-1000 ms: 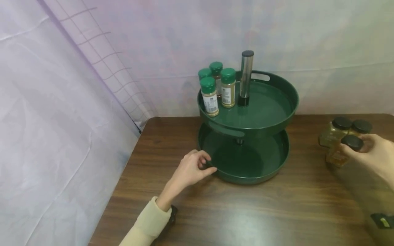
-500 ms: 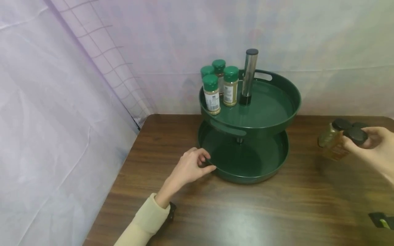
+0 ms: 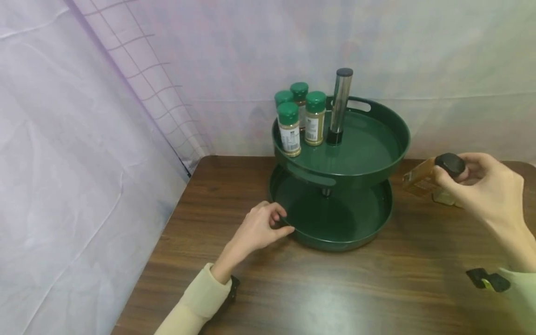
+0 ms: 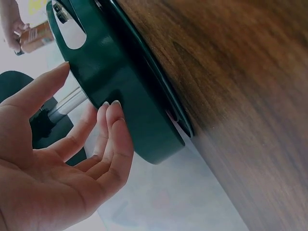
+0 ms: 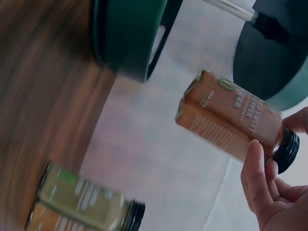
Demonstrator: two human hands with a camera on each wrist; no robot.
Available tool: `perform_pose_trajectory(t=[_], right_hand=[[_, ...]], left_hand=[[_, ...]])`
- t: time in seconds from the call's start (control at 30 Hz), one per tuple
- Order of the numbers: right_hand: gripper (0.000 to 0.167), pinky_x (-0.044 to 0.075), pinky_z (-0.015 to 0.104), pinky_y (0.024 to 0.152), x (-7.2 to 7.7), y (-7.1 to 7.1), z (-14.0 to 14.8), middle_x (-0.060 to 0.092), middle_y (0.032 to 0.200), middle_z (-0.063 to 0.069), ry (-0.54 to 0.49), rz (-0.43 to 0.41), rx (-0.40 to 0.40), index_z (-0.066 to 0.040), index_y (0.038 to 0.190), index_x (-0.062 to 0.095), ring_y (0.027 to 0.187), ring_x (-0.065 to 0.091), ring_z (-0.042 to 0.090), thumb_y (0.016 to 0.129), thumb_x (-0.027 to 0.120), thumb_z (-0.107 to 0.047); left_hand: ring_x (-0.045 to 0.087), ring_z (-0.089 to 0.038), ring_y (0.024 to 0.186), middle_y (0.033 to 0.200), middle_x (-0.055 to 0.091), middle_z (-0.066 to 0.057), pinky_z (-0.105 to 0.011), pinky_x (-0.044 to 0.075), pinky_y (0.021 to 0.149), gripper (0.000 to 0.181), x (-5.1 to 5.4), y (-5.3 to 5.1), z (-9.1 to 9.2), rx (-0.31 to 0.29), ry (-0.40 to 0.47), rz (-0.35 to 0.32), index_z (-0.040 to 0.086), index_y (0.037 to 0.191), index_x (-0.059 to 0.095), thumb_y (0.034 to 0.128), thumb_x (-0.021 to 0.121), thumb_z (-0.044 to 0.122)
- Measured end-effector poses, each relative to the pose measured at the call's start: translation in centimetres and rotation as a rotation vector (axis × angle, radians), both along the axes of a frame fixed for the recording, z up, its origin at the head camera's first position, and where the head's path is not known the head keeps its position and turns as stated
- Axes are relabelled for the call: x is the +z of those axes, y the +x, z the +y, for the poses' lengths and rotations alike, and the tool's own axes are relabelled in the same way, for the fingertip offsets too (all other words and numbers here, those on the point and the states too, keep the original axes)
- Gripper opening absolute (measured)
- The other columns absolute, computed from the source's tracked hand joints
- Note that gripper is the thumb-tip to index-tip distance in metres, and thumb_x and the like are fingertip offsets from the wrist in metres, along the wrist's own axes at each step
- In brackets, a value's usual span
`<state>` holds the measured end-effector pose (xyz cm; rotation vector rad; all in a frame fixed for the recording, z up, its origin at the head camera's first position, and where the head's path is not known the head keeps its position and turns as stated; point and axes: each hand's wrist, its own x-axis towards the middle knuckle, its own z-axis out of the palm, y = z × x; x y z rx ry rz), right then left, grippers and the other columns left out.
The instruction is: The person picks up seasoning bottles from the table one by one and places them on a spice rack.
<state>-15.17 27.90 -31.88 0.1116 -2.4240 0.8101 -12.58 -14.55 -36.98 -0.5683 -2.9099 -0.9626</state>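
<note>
A spice jar [image 5: 231,115] of reddish-brown powder, its label partly legible as "sweet pepper", is off the table [image 3: 377,288], tilted with its base toward the two-tier stand and apart from it. The right hand [image 3: 490,186] grips it at the black lid [image 5: 287,150] end, thumb and fingers pinching from opposite sides and leaving the body free. The step in hand appears to be the jar's transfer; the next move seems to call for turning it upright and keeping its base clear of the rims.

The left hand [image 3: 259,225] rests loosely at the rim of the lower tray [image 3: 335,244], fingers relaxed, thumb apart from them, touching rather than clenching. On the upper tray [image 3: 368,144], four green-capped bottles [image 3: 314,128] stand left of the steel post [image 3: 341,102]. Other black-lidded jars [image 5: 84,192] stand on the table's right side, mostly hidden by the right hand in the head view.
</note>
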Motion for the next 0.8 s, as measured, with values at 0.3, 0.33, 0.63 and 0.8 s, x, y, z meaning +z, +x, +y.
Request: perform_pose_trajectory(t=[0.3,0.33,0.63,0.8], right_hand=[[0.046,0.035,0.011,0.064,-1.3,-2.0,-2.3,0.061,0.073,-0.015,-0.087,-0.036,0.034,0.005,0.117,0.065,0.060,0.045,-0.019,0.086,0.076,-0.027],[0.046,0.035,0.012,0.064,-1.4,-2.2,-2.5,0.058,0.074,-0.019,-0.094,-0.041,0.039,0.004,0.117,0.066,0.061,0.046,-0.018,0.086,0.076,-0.028],[0.038,0.035,0.029,0.070,-2.8,-4.7,-4.2,0.065,0.084,0.015,-0.054,-0.102,0.076,-0.002,0.108,0.067,0.071,0.049,0.003,0.090,0.070,-0.036],[0.031,0.041,0.041,0.066,-3.4,-6.0,-4.8,0.060,0.075,0.012,-0.041,-0.169,0.108,-0.009,0.088,0.059,0.073,0.052,0.028,0.094,0.057,-0.040]], left_hand=[[0.057,-0.014,0.079,0.089,0.060,-0.001,-0.029,0.049,0.070,0.032,0.1,0.0,0.2,-0.011,-0.026,0.003,0.009,0.104,0.071,0.0843,0.082,0.031],[0.057,-0.014,0.079,0.089,0.060,-0.002,-0.029,0.049,0.070,0.032,0.2,0.0,0.2,-0.012,-0.029,0.008,0.008,0.104,0.070,0.0841,0.082,0.031],[0.056,-0.013,0.079,0.089,0.060,-0.002,-0.029,0.048,0.070,0.032,0.2,-0.1,0.2,0.000,-0.036,0.010,0.010,0.103,0.071,0.0839,0.083,0.032],[0.055,-0.012,0.079,0.088,0.058,0.000,-0.029,0.048,0.071,0.032,0.0,0.0,0.4,0.003,-0.051,-0.006,0.011,0.103,0.071,0.0843,0.082,0.034]])
